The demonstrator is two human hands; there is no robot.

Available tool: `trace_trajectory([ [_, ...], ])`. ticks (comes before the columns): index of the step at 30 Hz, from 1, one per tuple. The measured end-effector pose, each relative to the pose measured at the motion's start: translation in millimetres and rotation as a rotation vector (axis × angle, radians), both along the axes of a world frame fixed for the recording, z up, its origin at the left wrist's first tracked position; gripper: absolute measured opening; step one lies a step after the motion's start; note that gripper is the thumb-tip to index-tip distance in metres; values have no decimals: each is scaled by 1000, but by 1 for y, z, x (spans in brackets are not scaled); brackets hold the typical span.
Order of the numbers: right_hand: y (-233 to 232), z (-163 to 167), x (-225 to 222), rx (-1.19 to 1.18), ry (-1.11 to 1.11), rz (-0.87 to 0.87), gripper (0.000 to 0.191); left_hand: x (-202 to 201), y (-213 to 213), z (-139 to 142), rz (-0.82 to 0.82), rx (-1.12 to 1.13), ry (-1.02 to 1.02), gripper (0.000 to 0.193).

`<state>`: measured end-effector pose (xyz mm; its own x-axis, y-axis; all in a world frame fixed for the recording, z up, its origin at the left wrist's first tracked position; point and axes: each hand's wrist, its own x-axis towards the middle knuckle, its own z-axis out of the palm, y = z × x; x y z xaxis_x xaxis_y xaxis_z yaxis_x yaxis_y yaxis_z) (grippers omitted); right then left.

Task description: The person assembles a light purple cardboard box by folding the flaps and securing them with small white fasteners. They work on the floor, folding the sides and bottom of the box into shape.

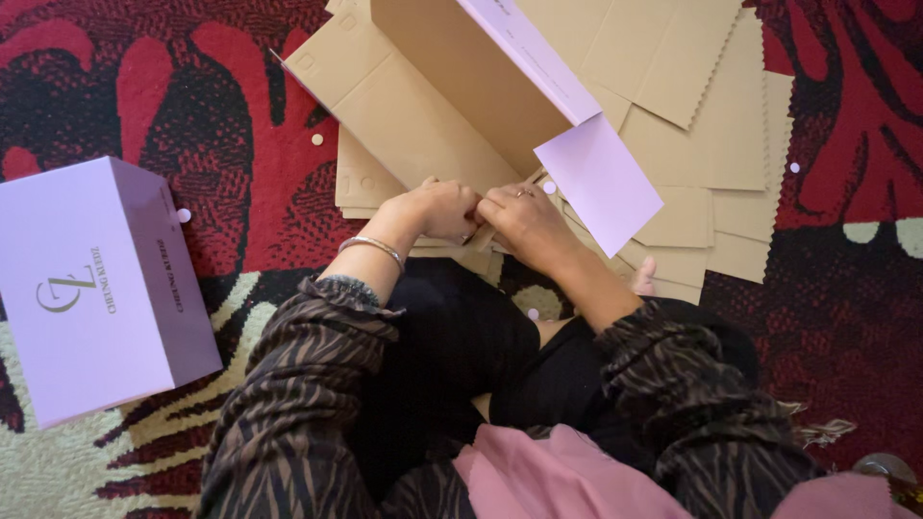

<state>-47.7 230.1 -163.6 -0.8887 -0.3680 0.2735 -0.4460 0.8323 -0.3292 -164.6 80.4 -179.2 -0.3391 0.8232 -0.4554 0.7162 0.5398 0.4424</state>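
My left hand [437, 209] and my right hand [519, 216] meet at the near edge of a half-folded cardboard box [461, 67], brown inside and lilac outside. Both hands pinch the box's lower edge, fingers closed on the card. A lilac flap [598, 181] of the same box hangs out to the right of my right hand. My left wrist carries a silver bangle [373, 246]; a ring sits on a right finger. I sit cross-legged in black trousers, sleeves striped brown and black.
A finished lilac box [101, 288] stands on the carpet at the left. Several flat brown cardboard sheets [702, 125] with zigzag edges lie stacked behind and right of the hands. The red, black and cream patterned carpet [192, 115] has small punched lilac dots scattered on it.
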Motion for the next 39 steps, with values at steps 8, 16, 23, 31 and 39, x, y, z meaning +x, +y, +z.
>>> trace_trajectory([
  [8,1,14,-8,-89,-303,-113,15,7,1,-12,-17,83,80,17],
  [16,-14,41,-55,163,-761,-263,20,15,-1,-19,76,98,172,20],
  [23,-16,49,-84,128,-1185,-57,30,23,-1,-14,66,102,171,22],
  [31,-11,40,-81,225,-1158,-17,33,25,-1,-22,74,171,66,29],
  [39,-8,32,-75,249,-1114,35,30,51,-12,-9,198,129,316,31],
])
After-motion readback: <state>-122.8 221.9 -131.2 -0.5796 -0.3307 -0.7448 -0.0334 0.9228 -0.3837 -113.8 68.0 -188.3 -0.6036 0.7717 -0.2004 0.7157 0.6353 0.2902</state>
